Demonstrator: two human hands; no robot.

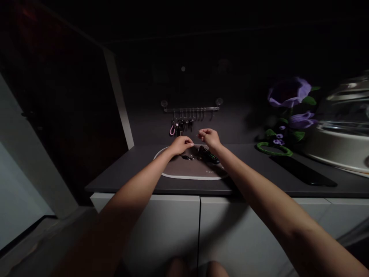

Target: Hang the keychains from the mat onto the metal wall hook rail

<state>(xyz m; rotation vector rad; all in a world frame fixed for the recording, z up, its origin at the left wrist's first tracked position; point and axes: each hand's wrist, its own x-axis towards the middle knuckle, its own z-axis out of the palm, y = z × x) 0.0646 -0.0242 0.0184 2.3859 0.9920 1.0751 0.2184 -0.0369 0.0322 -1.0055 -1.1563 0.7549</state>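
Above the far part of a brown oval mat [188, 171] with a pale rim, my left hand [180, 145] has its thumb and fingers pinched together. Just to its right and slightly higher, my right hand [210, 138] is also closed in a pinch. Whatever the fingertips hold is too small and dark to name. Under the hands, a small bunch with a metal ring [190, 157] lies on the mat. Beside it is a black object with green markings [213, 157], partly behind my right wrist. Behind the hands, several keys [190, 123] and a pink loop strap [172, 130] hang from a clear hook rail [191, 110].
On the right of the dark counter [127, 169] are purple flowers [290, 92] with a green ring base [273, 149]. A flat black slab [302, 171] lies before a large domed appliance [343, 130]. White cabinet doors [173, 215] are below; a dark wall stands behind.
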